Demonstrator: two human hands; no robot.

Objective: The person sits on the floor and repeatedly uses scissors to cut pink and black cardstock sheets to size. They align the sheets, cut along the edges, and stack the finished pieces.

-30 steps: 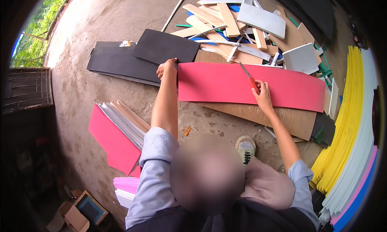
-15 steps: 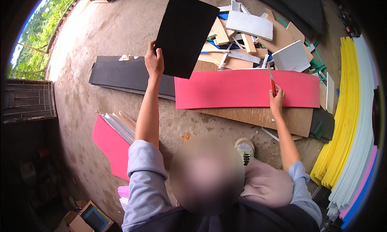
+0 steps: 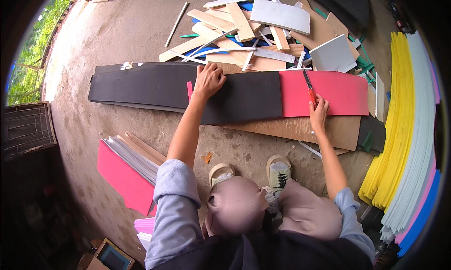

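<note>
My left hand (image 3: 209, 81) has its fingers curled over the top left part of a black foam sheet (image 3: 251, 100). That sheet lies flat across a long pinkish-red foam sheet (image 3: 338, 92), whose right part and a thin sliver at the left stay visible. In my right hand (image 3: 319, 109) is a red-handled utility knife (image 3: 312, 94), its blade out and pointing away from me over the red sheet. Beneath the foam is a brown wooden board (image 3: 300, 130). Long black sheets (image 3: 141, 88) lie to the left, partly behind my left hand.
Beyond the board rises a heap of offcuts (image 3: 239, 23) in beige, white, blue and green. Tall stacks of yellow sheets (image 3: 399, 115) and pale blue sheets (image 3: 418, 143) line the right side. Red and grey sheets (image 3: 127, 176) lean at near left. My shoes (image 3: 279, 171) are close to the board.
My left hand has lowered the black sheet from mid-air and laid it flat on the red one. My right hand still holds the knife near the same spot. The view has shifted slightly.
</note>
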